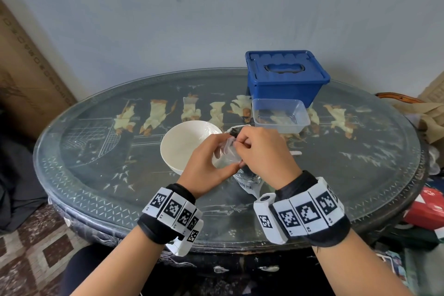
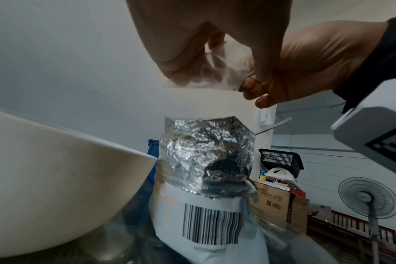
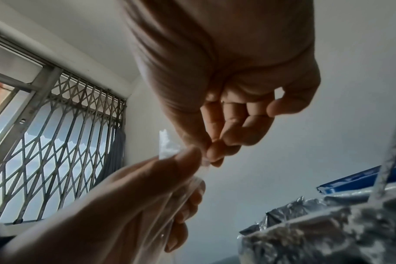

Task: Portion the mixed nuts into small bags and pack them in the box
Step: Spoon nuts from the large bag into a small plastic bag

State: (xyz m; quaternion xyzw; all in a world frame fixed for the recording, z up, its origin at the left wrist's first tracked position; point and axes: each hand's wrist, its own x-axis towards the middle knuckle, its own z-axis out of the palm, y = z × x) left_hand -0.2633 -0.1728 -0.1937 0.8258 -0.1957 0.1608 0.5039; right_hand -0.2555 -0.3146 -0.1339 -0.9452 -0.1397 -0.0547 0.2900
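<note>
Both hands raised above the table [image 1: 101, 175], meeting on one small clear bag [image 1: 227, 154]. Left hand [image 1: 206, 163] cupped round the bag's left side, thumb on the near face and fingers curled behind, gripping the film; same hold seen from the right wrist view, with the thumb [image 3: 181, 160] pressed against the bag's top edge. Right hand [image 1: 264, 151] pinching the bag's upper rim between thumb and forefinger, remaining fingers curled loosely in toward the palm and holding nothing else. Seen from the left wrist view, bag [image 2: 206, 71] hanging flat and see-through between the two hands, no nuts visible inside. Directly beneath the grip, standing on the table, an opened foil pouch [image 2: 203, 160], mouth crumpled and gaping upward, barcode on its white lower half; contents not visible. Just left of the grip and touching the pouch's side, a white bowl [image 1: 187, 142], inside apparently bare. Beyond the grip and a little to the right, a clear tub [image 1: 281, 115], unlidded. Farther back behind the tub, a blue box [image 1: 286, 79] with its lid closed. Well off to the right of the grip, past the table edge, a red carton [image 1: 427, 209] among other clutter. Marker bands [image 1: 173, 216] strapped round both wrists.
</note>
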